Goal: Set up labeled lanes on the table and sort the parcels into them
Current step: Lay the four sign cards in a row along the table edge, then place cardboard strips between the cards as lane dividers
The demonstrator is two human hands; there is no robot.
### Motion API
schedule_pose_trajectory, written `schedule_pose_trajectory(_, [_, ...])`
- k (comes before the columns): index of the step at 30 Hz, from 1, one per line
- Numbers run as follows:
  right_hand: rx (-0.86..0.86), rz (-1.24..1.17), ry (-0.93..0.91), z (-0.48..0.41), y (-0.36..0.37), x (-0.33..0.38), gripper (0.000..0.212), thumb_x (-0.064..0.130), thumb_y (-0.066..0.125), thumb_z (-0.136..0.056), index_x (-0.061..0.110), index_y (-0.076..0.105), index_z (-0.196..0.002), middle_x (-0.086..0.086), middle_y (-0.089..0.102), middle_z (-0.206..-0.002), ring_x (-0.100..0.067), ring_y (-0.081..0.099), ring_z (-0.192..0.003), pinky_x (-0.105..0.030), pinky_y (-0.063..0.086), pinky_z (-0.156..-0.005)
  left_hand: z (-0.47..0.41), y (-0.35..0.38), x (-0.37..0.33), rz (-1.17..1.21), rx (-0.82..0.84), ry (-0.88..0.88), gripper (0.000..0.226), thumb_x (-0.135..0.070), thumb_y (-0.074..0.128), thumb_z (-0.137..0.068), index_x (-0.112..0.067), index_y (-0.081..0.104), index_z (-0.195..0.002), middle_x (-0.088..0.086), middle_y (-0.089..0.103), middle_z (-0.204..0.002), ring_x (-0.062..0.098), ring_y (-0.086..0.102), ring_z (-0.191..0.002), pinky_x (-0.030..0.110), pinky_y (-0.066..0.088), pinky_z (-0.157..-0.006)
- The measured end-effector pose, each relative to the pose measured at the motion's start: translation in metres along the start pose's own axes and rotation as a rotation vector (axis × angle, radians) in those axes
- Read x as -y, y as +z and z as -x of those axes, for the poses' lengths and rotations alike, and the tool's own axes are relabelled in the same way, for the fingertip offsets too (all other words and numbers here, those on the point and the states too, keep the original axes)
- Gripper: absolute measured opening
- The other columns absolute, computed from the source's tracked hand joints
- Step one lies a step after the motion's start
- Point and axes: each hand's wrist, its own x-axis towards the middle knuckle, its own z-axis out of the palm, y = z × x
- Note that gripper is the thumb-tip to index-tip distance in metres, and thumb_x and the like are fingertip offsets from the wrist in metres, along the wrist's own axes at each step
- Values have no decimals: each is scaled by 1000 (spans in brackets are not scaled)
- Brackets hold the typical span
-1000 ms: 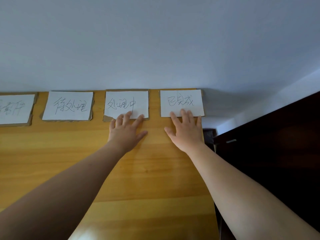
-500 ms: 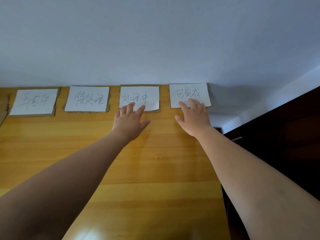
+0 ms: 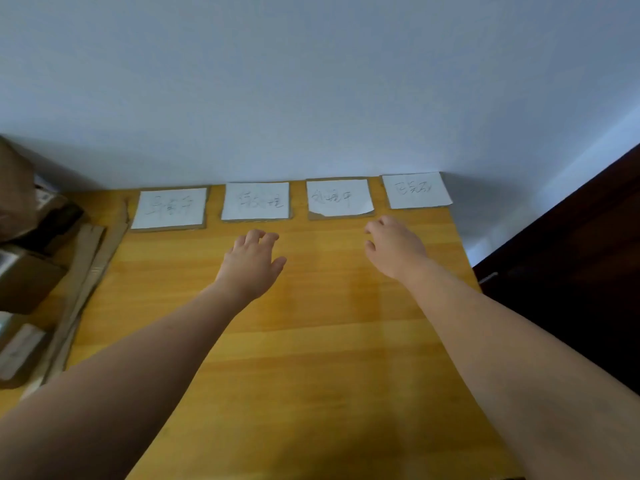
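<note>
Several white handwritten label cards on cardboard backing lie in a row along the far edge of the wooden table [image 3: 311, 358]: a far-left label [image 3: 169, 207], a second label [image 3: 255, 201], a third label [image 3: 340, 198] with a torn lower corner, and a far-right label [image 3: 416, 190]. My left hand [image 3: 251, 263] hovers just below the second label, fingers loosely curled, holding nothing. My right hand [image 3: 393, 247] is below the gap between the third and far-right labels, fingers apart, empty. Neither hand touches a card.
Brown cardboard parcels [image 3: 24, 258] are stacked at the left, with flat cardboard strips [image 3: 83, 289] leaning beside them on the table's left edge. A dark cabinet [image 3: 571, 271] stands right of the table. A pale wall rises behind the labels.
Both hands have lifted off the third and far-right labels and drawn back toward me. The view has shifted, bringing the far-left label and the parcels into sight.
</note>
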Motion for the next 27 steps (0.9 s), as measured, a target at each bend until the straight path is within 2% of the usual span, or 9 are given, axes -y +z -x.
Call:
schedule_pose_trajectory(3, [11, -31, 16, 16, 9, 53, 27, 23, 41, -98, 12, 57, -118, -4, 52, -120, -22, 54, -102, -36, 50, -78, 33, -13, 54, -10, -11, -3, 54, -39, 44, -97, -16, 34, -145, 10, 37, -146, 31, 36, -133, 44, 38, -104])
schedule_pose_trajectory(8, [20, -39, -25, 40, 30, 141, 25, 24, 42, -99, 13, 58, -113, -5, 54, -117, -23, 55, -99, -39, 51, -80, 80, -25, 135, 2, -25, -44, 52, -39, 45, -97, -17, 36, -143, 8, 39, -144, 29, 39, -131, 42, 41, -100])
schedule_pose_trajectory(13, [66, -50, -117, 56, 47, 212, 25, 25, 40, -100, 13, 58, -114, -5, 55, -117, -23, 55, -94, -34, 46, -71, 118, -22, 198, 61, 22, -152, 50, -38, 45, -97, -17, 38, -142, 9, 39, -143, 30, 39, -130, 41, 40, -103])
schedule_pose_trajectory(18, [127, -35, -170, 63, 67, 263, 28, 27, 39, -100, 15, 57, -117, -4, 54, -120, -24, 57, -93, -32, 44, -68, 149, -10, 246, 125, 86, -310, 52, -38, 46, -97, -16, 36, -143, 12, 34, -146, 35, 32, -134, 44, 34, -106])
schedule_pose_trajectory(23, [202, -37, -221, 64, 97, 307, 28, 27, 40, -99, 15, 57, -119, -6, 55, -123, -28, 56, -104, -33, 44, -76, 177, 17, 285, 219, 226, -493, 66, -40, 45, -97, -15, 18, -151, 18, 16, -155, 39, 16, -142, 47, 23, -112])
schedule_pose_trajectory(27, [238, -28, -235, 68, 118, 331, 29, 28, 41, -99, 16, 56, -120, -7, 55, -124, -28, 54, -110, -33, 43, -82, 185, 31, 310, 254, 239, -549, 67, -38, 43, -98, -12, 13, -151, 22, 12, -156, 41, 16, -142, 48, 21, -114])
